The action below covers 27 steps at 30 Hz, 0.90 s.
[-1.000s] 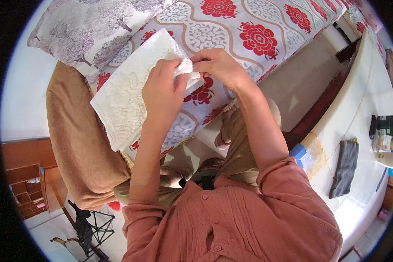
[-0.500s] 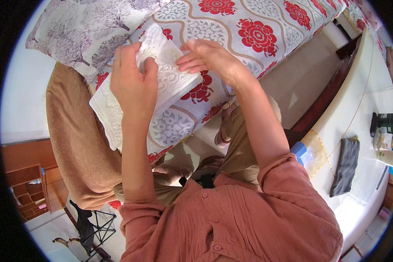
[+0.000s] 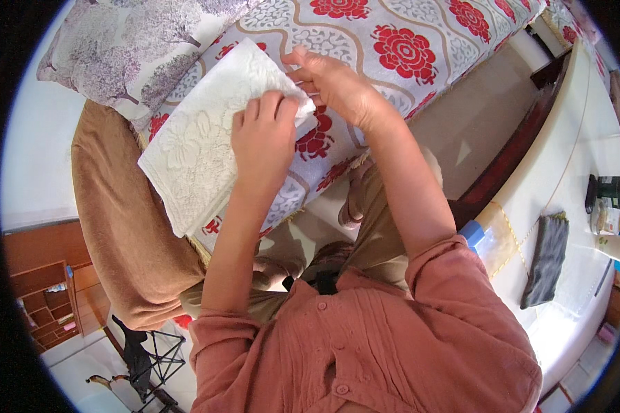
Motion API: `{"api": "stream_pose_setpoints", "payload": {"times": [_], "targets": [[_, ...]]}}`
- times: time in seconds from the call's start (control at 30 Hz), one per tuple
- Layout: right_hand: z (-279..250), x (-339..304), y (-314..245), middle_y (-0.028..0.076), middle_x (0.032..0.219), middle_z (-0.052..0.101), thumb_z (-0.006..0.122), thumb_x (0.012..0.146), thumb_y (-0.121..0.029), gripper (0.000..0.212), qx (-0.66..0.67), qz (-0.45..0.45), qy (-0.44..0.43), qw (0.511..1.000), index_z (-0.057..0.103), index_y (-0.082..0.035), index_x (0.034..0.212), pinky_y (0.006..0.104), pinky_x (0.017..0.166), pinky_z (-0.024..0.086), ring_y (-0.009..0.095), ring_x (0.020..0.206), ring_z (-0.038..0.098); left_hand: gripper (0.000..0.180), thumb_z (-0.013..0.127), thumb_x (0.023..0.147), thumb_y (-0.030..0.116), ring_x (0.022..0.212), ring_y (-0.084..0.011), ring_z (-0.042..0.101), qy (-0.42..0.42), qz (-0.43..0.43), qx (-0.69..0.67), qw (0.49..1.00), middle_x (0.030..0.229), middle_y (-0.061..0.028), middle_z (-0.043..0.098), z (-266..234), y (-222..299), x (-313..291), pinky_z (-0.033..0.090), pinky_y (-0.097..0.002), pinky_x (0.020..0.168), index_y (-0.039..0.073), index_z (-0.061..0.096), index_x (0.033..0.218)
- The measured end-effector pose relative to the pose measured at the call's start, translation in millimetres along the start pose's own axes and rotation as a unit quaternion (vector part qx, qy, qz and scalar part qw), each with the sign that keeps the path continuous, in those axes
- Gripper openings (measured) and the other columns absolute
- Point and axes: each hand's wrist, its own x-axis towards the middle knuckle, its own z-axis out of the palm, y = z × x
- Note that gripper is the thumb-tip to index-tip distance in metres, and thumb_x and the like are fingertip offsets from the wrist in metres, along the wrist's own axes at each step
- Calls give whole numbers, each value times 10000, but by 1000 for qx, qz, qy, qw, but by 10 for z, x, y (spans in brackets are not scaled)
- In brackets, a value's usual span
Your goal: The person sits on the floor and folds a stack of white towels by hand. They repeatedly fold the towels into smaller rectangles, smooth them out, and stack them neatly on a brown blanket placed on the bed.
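A white embossed towel point(image 3: 200, 138), folded into a rectangle, lies on a bedspread with red flowers point(image 3: 399, 48). My left hand point(image 3: 265, 141) lies flat on the towel's right end with its fingers pointing up and pressing the cloth. My right hand point(image 3: 327, 79) pinches the towel's upper right corner between thumb and fingers. The towel's right edge is partly hidden under both hands.
A grey tree-patterned pillow point(image 3: 131, 48) lies above the towel. A brown blanket point(image 3: 127, 220) hangs over the bed's edge at left. A white table point(image 3: 579, 206) at right carries a dark cloth point(image 3: 545, 258) and small containers. A wooden shelf point(image 3: 45, 296) stands at lower left.
My left hand has moved from the towel's upper left to its right end. The towel now lies flatter and more folded, and my right hand stays at the corner.
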Motion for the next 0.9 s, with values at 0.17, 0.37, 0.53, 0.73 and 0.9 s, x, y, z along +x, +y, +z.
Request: {"api": "stream_pose_setpoints", "payload": {"times": [0.17,0.37,0.53,0.73,0.9], "targets": [[37,-15,5,223,1427,530,542,970,-641,811,79,-42,-28,996,486,1,1464,427,1089,414,297,1293,528,348,710,834,147,1024,-287,593,17,-21,4,1000,1158,-49,606,-5,-23,-21,468,-428,863,130,644,1175],[-4,25,80,175,1456,538,513,982,-646,773,23,-3,26,999,540,-18,1431,499,1149,316,317,1382,451,473,753,810,185,1124,-292,579,-46,-21,6,999,1233,-75,586,1,46,-60,457,-442,926,116,609,1256],[-48,-10,31,188,1402,572,509,986,-637,747,33,-15,26,999,574,-14,1392,498,1126,360,313,1352,481,462,733,816,147,1099,-311,591,-50,-23,4,998,1227,-90,596,1,3,-47,469,-441,912,93,604,1256],[-103,-11,46,192,1228,648,563,983,-593,697,-19,-73,56,996,610,33,1285,407,962,527,287,1148,639,393,706,830,112,1038,-382,621,-1,-86,-75,993,1147,-158,627,-6,-185,10,500,-440,892,39,611,1204],[-66,1,75,131,1062,689,558,994,-588,647,-4,17,16,1000,651,25,1180,335,799,571,221,976,687,359,706,851,118,1043,-351,638,112,-143,-138,974,1117,-183,635,-371,-157,155,497,-397,937,2,604,1175]]}}
